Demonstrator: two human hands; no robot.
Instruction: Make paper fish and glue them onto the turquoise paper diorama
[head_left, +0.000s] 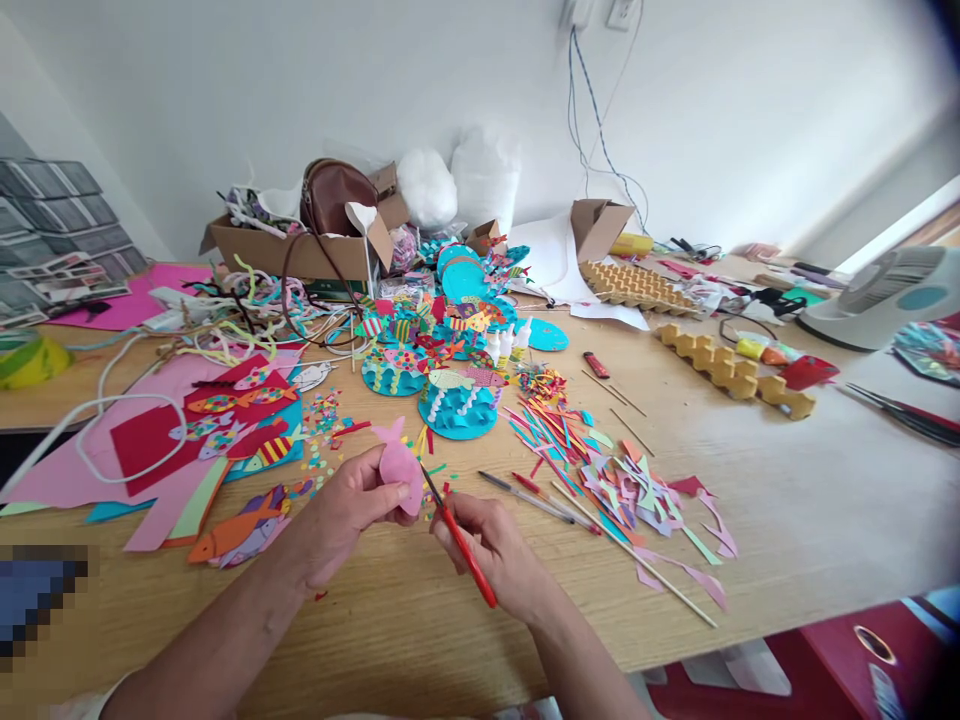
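Note:
My left hand (pixel 346 508) pinches a pink paper fish shape (pixel 397 462) and holds it just above the wooden table (pixel 825 520). My right hand (pixel 491 545) is closed round red-handled scissors (pixel 459 535). The blades point up and left and meet the fish's right edge. Both hands are near the table's front edge, in the middle.
Coloured paper scraps (pixel 637 495), pens (pixel 525 495) and thin wooden sticks (pixel 637 560) lie to the right. Blue paper discs with fish (pixel 457 405) sit behind the hands, pink and red sheets (pixel 172 430) to the left. Cardboard boxes (pixel 300 250), a brown bag (pixel 334 195) and a fan (pixel 877 300) stand further back.

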